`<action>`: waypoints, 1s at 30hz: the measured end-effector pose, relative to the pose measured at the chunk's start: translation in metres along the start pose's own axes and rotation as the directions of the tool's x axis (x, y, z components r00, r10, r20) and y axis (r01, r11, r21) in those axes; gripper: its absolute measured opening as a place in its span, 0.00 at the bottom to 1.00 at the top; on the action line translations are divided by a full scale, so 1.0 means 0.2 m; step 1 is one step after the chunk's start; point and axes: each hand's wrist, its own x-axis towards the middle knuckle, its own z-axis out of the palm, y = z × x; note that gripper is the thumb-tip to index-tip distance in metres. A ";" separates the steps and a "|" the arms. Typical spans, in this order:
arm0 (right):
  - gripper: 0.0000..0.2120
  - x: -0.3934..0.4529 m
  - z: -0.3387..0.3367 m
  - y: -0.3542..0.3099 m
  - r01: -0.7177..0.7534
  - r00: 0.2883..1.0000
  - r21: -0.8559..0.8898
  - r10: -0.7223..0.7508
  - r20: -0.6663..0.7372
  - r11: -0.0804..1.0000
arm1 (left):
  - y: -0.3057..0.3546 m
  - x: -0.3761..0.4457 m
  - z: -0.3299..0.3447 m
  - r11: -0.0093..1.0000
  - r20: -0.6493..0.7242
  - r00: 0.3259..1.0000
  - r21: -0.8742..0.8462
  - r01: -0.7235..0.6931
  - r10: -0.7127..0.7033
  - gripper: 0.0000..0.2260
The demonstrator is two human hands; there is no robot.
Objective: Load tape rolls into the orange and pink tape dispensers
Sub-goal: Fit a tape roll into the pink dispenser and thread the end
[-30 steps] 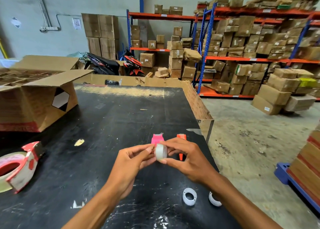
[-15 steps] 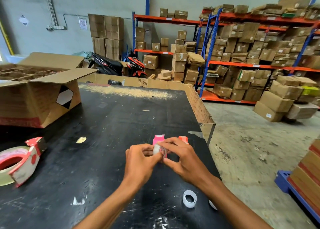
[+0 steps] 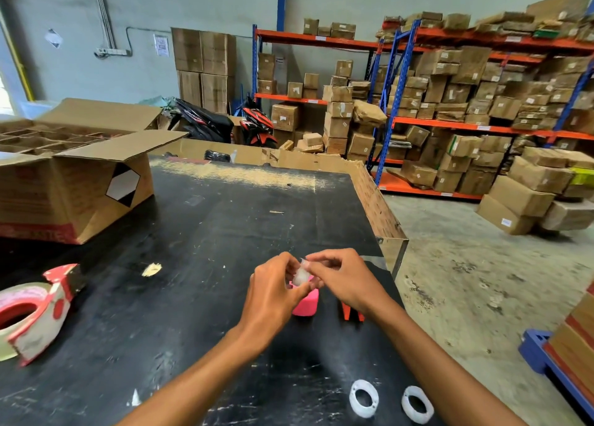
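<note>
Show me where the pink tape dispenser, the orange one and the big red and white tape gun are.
Pink tape dispenser (image 3: 305, 305): head view, on its side wall below the hands.
Orange tape dispenser (image 3: 348, 313): head view, on its lower body under the right wrist.
Red and white tape gun (image 3: 35, 316): head view, on its body.

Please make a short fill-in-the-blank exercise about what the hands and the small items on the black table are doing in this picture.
1. Both hands hold one small tape roll above the ____ dispenser.
2. The orange dispenser stands partly hidden under the ____ hand.
3. Near the table's front edge lie ____ loose white rolls.
4. The big open cardboard box sits on the table's ____ side.

Missing words: pink; right; two; left
</note>
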 end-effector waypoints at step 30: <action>0.11 0.31 0.17 0.19 -0.251 0.967 -0.261 0.251 -0.035 0.932 | -0.37 0.14 0.11 0.980 0.334 0.922 0.029 0.196 -0.194 0.23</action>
